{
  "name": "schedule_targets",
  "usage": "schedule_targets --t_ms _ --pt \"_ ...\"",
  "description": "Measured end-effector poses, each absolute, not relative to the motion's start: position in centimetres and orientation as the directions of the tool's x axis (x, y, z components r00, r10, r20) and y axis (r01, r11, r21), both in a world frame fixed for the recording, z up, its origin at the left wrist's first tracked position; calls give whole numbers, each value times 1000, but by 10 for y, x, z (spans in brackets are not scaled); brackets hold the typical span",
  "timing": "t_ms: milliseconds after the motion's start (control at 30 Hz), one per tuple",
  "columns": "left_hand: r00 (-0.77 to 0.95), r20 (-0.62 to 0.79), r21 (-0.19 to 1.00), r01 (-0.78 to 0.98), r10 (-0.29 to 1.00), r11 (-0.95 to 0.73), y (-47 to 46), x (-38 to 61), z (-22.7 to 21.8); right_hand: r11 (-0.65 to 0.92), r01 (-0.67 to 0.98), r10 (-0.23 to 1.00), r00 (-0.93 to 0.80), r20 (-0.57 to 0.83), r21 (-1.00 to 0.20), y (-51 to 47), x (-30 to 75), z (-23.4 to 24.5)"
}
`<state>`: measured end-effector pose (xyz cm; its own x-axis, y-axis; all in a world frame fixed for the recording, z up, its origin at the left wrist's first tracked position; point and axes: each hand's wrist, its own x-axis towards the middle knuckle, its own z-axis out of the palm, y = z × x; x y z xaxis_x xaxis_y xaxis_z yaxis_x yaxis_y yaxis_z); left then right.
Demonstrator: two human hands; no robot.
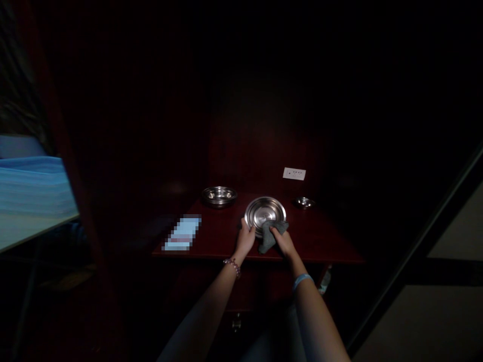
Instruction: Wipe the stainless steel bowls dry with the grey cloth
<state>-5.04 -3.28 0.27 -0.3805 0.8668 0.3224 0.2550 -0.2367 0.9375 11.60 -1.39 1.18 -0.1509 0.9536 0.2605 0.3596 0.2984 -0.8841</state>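
Note:
A shiny metal bowl (pixel 260 208) is tilted toward me above the dark red desk (pixel 320 241). My left hand (pixel 246 236) grips its left rim, thumb on the near side and the other fingers hidden. A grey cloth (pixel 268 239) is pinched in my right hand (pixel 284 240), lying over the bowl's lower right rim and inner wall. Behind and to the left sit more metal bowls (pixel 219 197), which look stacked. One small metal bowl (pixel 304 202) stands at the back right of the desk.
A pale blurred rectangle (pixel 183 233) lies on the desk's left part. The back panel holds a white socket plate (pixel 294 174). Below the desk's right side is a clear bottle (pixel 325 280). Dark panels flank both sides; a blue bin (pixel 33 186) is at far left.

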Motion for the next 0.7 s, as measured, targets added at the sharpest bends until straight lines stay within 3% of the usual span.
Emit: schedule_targets --t_ms 700 --pt "-383 315 940 253 868 -230 -35 -49 5 280 343 960 -133 248 -897 -10 115 8"
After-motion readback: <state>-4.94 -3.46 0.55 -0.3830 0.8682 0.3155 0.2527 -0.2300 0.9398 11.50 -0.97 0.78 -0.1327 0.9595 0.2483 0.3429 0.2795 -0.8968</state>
